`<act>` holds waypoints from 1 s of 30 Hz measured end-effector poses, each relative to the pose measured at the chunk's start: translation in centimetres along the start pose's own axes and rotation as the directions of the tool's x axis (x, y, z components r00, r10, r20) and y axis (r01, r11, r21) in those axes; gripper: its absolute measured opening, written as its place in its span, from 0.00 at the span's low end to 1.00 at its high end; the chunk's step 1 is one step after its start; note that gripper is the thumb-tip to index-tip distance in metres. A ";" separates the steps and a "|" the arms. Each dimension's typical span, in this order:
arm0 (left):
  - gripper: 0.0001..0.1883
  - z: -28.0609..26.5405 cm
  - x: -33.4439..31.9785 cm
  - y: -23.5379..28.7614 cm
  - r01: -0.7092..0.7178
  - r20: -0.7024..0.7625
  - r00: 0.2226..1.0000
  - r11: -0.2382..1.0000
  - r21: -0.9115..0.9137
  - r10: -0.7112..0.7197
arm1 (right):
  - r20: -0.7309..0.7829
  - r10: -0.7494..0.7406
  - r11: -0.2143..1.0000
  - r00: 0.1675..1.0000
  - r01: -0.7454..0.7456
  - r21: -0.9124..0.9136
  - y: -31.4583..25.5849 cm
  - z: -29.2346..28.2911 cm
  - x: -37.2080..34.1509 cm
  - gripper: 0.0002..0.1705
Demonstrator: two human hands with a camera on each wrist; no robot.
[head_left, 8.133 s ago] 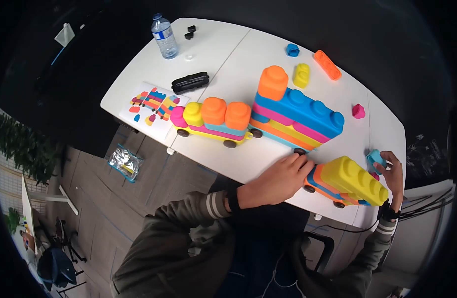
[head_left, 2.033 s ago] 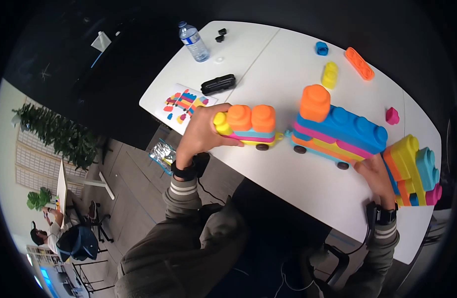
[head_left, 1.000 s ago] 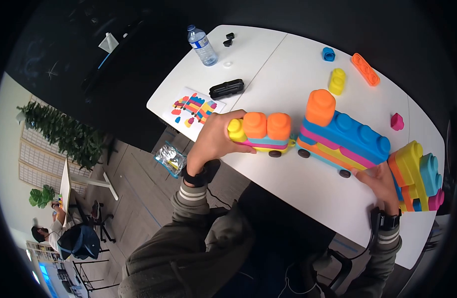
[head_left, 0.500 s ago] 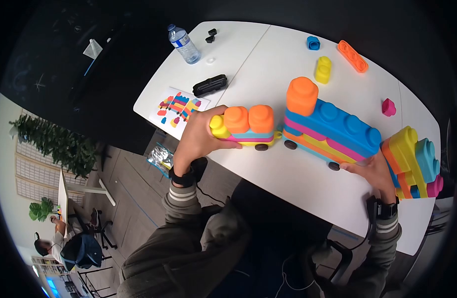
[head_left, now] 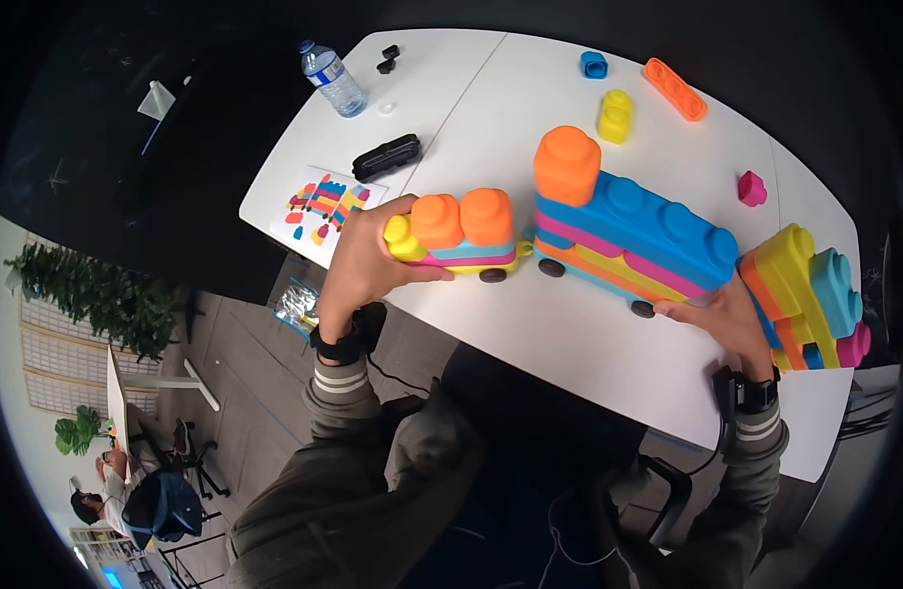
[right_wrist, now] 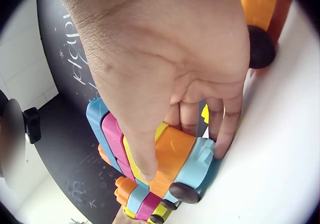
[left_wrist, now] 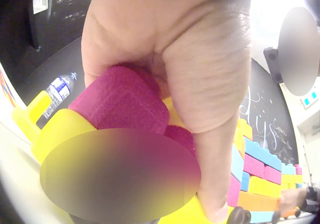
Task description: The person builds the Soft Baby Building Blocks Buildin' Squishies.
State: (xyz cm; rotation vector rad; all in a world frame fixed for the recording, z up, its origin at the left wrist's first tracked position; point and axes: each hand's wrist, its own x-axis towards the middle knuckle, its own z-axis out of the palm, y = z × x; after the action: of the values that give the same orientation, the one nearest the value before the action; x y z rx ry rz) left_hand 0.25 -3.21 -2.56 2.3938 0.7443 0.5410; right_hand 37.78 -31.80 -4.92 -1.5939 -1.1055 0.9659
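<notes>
My left hand point(head_left: 358, 257) grips the front end of a small toy block car point(head_left: 471, 252) with a yellow wheeled base and orange and yellow blocks on top. In the left wrist view, a magenta block point(left_wrist: 120, 101) sits under the palm between thumb and fingers. With my right hand point(head_left: 731, 319) I hold the rear end of a taller block car point(head_left: 633, 226), layered blue, magenta, yellow and orange, with an orange block on top. The small car's yellow hook point(head_left: 523, 248) is right at the taller car's front. A third block car point(head_left: 800, 285) stands beyond my right hand.
At the back lie a blue block point(head_left: 594, 65), a yellow block point(head_left: 615, 116), an orange plate-like piece point(head_left: 675, 88) and a magenta block point(head_left: 752, 188). A picture sheet point(head_left: 324, 208), a black case point(head_left: 386, 157) and a water bottle point(head_left: 333, 80) are on the left.
Since the oldest frame, my left hand has moved to the small car and my right to the taller one. The turquoise block is now on the third car. The gap at the hook has narrowed.
</notes>
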 end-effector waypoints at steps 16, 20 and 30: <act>0.40 -0.1 0.1 -0.2 -0.018 -0.009 1.000 1.000 0.004 0.019 | 0.015 -0.069 0.998 0.998 0.069 -0.009 1.6 -0.2 0.5 0.43; 0.40 -0.1 0.1 -0.4 -0.029 -0.004 1.000 0.999 0.021 0.029 | 0.014 -0.027 1.000 1.000 0.027 0.003 0.9 -0.1 0.4 0.42; 0.40 -0.2 0.1 -0.6 -0.025 -0.003 1.000 1.000 0.002 0.025 | 0.007 -0.029 1.000 1.000 0.029 -0.006 0.9 0.2 0.5 0.42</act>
State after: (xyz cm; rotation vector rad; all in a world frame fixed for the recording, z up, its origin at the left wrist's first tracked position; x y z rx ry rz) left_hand 0.02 -2.70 -2.74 2.4077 0.7169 0.5550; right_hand 37.90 -31.40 -5.90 -1.5762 -1.1347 0.9503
